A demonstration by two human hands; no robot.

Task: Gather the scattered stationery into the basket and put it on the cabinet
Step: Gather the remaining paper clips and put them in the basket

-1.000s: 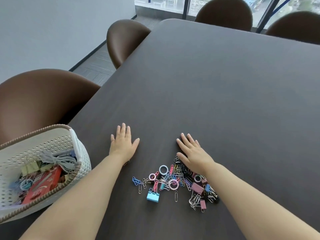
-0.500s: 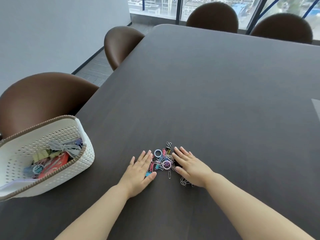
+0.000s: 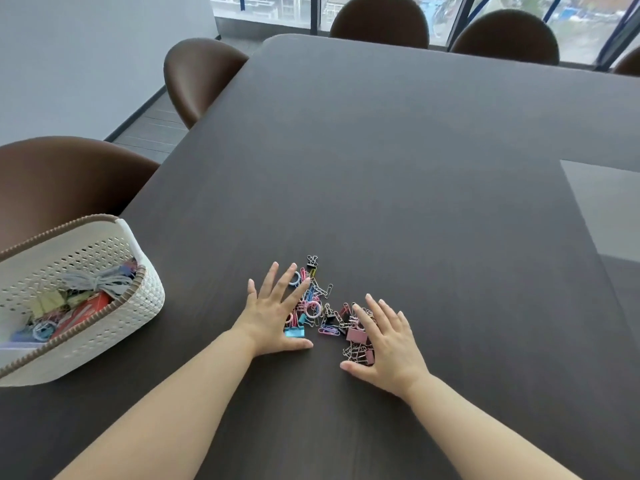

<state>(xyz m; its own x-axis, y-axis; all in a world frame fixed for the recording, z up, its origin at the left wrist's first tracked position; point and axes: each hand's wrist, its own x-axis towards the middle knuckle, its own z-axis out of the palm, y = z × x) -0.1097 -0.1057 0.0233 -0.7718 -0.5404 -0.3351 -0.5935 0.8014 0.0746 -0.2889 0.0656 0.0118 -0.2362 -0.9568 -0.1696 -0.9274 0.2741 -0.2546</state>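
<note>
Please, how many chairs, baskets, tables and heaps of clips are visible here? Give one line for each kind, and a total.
Brown chairs: 5 (one only a sliver at the right edge)
White basket: 1
Dark table: 1
Heap of clips: 1 (single clips too tangled to count)
Total: 8

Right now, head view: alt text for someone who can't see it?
A left hand and a right hand lie flat, fingers straight, on either side of a pile of coloured clips on a dark table. A white basket holding stationery sits at the left; brown chairs ring the table.
</note>
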